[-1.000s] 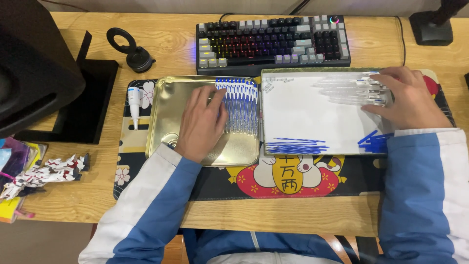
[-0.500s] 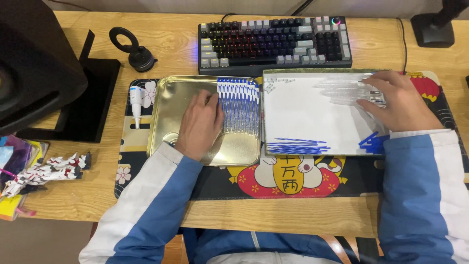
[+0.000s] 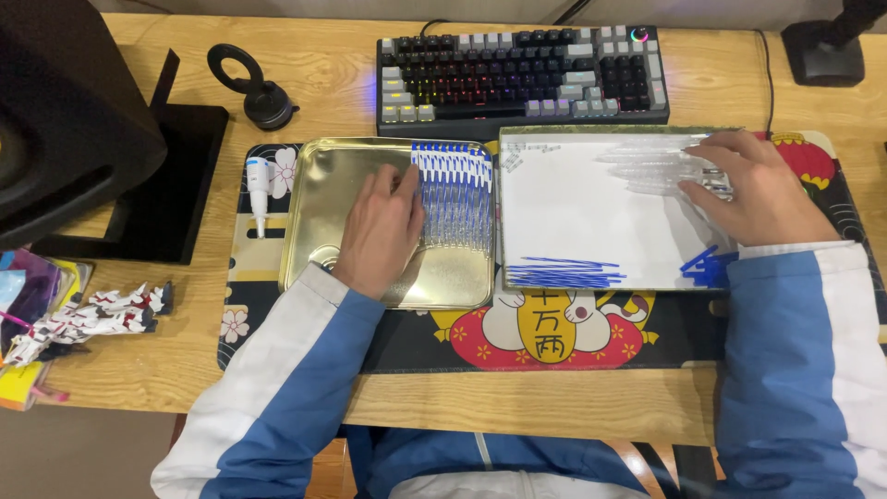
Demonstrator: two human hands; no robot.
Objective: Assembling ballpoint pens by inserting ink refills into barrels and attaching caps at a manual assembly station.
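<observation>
A gold metal tray [image 3: 319, 208] lies on the desk mat, left of a white sheet [image 3: 582, 217] with blue scribbles. A row of clear pens with blue caps [image 3: 455, 194] lies side by side in the tray's right half. My left hand [image 3: 377, 229] rests flat in the tray, its fingertips against the left end of that row. Several clear pens without caps [image 3: 651, 166] lie in a heap on the sheet's upper right. My right hand [image 3: 753, 189] lies over the heap's right end with fingers curled on them; a firm grip is not visible.
A backlit keyboard [image 3: 522, 79] stands behind the tray and sheet. A small white tube [image 3: 258, 189] lies left of the tray. A black ring stand [image 3: 251, 88], a black speaker [image 3: 74, 120] and a toy figure [image 3: 88, 314] occupy the left side. The patterned mat [image 3: 554, 342] reaches toward the desk's front edge.
My right hand has slid a little left over the heap of clear pens. My left hand has stayed at the row in the tray.
</observation>
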